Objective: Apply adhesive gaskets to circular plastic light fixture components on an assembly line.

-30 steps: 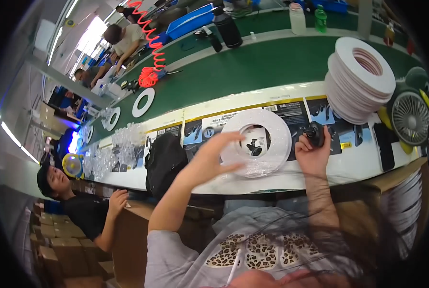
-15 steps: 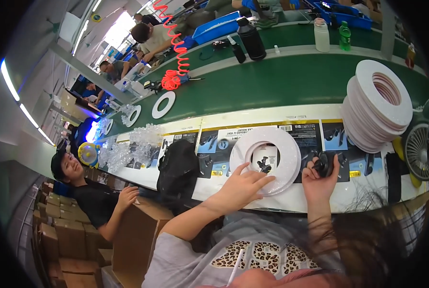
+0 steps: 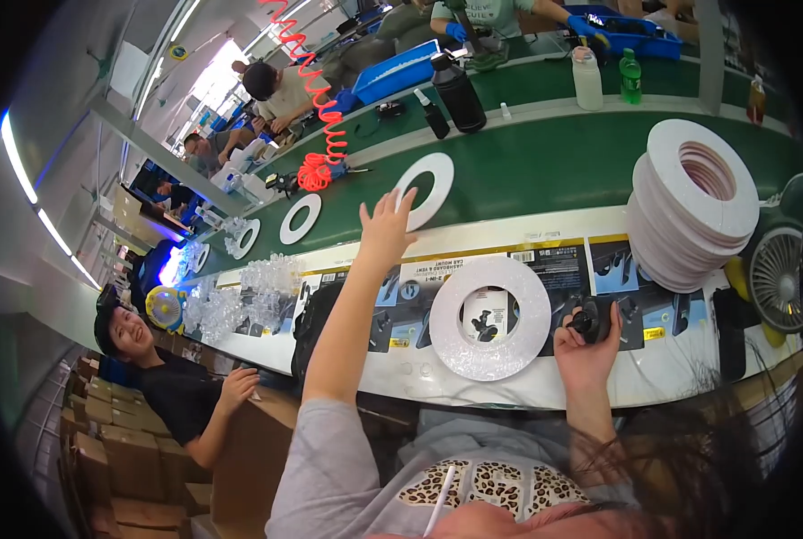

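My left hand reaches out over the green surface, its fingers spread. At its fingertips lies a flat white ring, partly covered by the fingers; whether they touch it is hard to tell. My right hand is closed around a small black rounded part, its exact kind unclear. Left of that hand, a wide sparkly white ring lies on printed packaging sheets. Through its hole shows a small picture of a black mount.
A tall stack of white rings stands at right beside a small fan. More rings lie on the green surface. A red coiled hose hangs there. Clear plastic pieces and a co-worker are at left.
My left hand has moved forward and left, from the rings before me to the green surface. A white ring now lies there by its fingers. My right hand still grips the black part.
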`<state>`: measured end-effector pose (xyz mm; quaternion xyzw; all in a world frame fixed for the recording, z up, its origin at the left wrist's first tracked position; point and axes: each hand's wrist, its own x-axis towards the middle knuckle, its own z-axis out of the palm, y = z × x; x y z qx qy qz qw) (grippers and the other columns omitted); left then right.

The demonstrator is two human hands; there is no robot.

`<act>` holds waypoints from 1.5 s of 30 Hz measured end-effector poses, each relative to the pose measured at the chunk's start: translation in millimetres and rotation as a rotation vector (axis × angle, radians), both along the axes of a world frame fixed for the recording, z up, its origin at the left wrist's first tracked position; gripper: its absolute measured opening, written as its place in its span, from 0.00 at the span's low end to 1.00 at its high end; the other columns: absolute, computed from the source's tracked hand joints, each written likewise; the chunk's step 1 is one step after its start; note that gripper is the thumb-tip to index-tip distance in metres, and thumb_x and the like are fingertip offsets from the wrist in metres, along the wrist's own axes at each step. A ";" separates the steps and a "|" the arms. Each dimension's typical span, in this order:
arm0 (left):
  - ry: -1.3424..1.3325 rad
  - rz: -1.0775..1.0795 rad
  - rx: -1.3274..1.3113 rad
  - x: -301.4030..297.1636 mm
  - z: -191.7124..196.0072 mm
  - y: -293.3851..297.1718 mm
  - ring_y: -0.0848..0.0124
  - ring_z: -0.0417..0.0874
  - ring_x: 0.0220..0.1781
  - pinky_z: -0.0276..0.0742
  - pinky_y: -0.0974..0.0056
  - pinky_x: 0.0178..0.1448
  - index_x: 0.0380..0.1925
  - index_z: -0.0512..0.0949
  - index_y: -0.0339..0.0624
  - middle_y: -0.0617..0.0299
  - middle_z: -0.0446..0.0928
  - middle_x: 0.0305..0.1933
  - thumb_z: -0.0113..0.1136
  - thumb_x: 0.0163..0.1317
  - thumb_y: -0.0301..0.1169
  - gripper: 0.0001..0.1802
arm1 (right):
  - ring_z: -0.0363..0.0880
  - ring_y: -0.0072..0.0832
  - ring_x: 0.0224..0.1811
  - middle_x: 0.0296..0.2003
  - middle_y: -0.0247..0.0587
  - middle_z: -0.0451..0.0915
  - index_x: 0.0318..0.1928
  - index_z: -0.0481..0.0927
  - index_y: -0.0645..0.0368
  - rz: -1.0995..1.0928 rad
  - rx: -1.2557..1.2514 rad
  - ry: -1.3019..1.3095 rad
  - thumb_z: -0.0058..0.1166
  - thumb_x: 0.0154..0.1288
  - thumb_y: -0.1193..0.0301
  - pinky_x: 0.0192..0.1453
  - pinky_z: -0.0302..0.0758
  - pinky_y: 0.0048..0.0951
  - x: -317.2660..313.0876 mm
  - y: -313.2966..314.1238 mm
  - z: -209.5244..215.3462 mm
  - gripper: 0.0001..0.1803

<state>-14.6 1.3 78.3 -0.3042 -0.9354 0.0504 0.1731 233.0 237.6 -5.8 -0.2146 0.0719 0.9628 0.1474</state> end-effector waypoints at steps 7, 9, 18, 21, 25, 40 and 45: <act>-0.183 -0.058 0.209 61.3 -47.4 -7.3 0.55 0.60 0.70 0.52 0.38 0.69 0.63 0.63 0.50 0.52 0.65 0.65 0.62 0.56 0.37 0.34 | 0.59 0.20 0.17 0.25 0.36 0.72 0.32 0.74 0.64 0.016 0.016 -0.011 0.57 0.59 0.49 0.23 0.56 0.20 -6.7 -4.3 -2.7 0.26; -0.205 -0.108 0.340 88.7 -44.7 -23.2 0.54 0.61 0.70 0.52 0.41 0.69 0.59 0.67 0.47 0.54 0.69 0.61 0.61 0.57 0.35 0.29 | 0.58 0.20 0.18 0.25 0.34 0.70 0.36 0.75 0.63 0.028 0.010 0.045 0.55 0.62 0.51 0.23 0.56 0.20 -6.0 -7.8 8.3 0.24; -0.058 0.022 0.578 180.0 -87.3 -88.9 0.54 0.70 0.63 0.60 0.48 0.66 0.49 0.73 0.40 0.55 0.75 0.52 0.60 0.53 0.25 0.21 | 0.56 0.19 0.21 0.27 0.34 0.64 0.43 0.75 0.65 0.037 0.155 0.330 0.52 0.66 0.55 0.24 0.55 0.20 2.6 4.2 -18.5 0.22; -0.098 0.076 0.702 189.8 -99.3 -96.6 0.54 0.71 0.62 0.63 0.51 0.65 0.48 0.73 0.38 0.54 0.75 0.51 0.59 0.52 0.23 0.20 | 0.56 0.18 0.21 0.27 0.34 0.64 0.44 0.74 0.66 0.017 0.149 0.298 0.53 0.67 0.56 0.24 0.55 0.20 2.3 0.5 -21.4 0.22; 0.059 0.056 0.809 191.2 -101.7 -100.8 0.54 0.76 0.55 0.68 0.52 0.60 0.42 0.75 0.38 0.53 0.77 0.47 0.57 0.51 0.20 0.16 | 0.56 0.18 0.21 0.27 0.34 0.64 0.45 0.73 0.66 0.032 0.115 0.263 0.51 0.68 0.58 0.24 0.55 0.21 -1.8 0.2 -16.7 0.21; 0.128 0.086 0.861 194.7 -95.2 -96.1 0.56 0.75 0.47 0.68 0.55 0.52 0.37 0.74 0.39 0.54 0.76 0.39 0.57 0.51 0.22 0.11 | 0.57 0.18 0.20 0.27 0.34 0.66 0.48 0.75 0.61 0.226 0.443 0.473 0.49 0.68 0.53 0.22 0.56 0.20 -14.5 28.2 -65.1 0.22; 0.086 0.063 0.844 192.9 -95.6 -98.8 0.55 0.75 0.50 0.68 0.54 0.55 0.39 0.73 0.38 0.53 0.76 0.42 0.57 0.52 0.24 0.12 | 0.57 0.18 0.21 0.29 0.34 0.68 0.49 0.75 0.64 0.140 0.351 0.400 0.50 0.67 0.54 0.23 0.55 0.19 -23.2 24.1 -57.8 0.24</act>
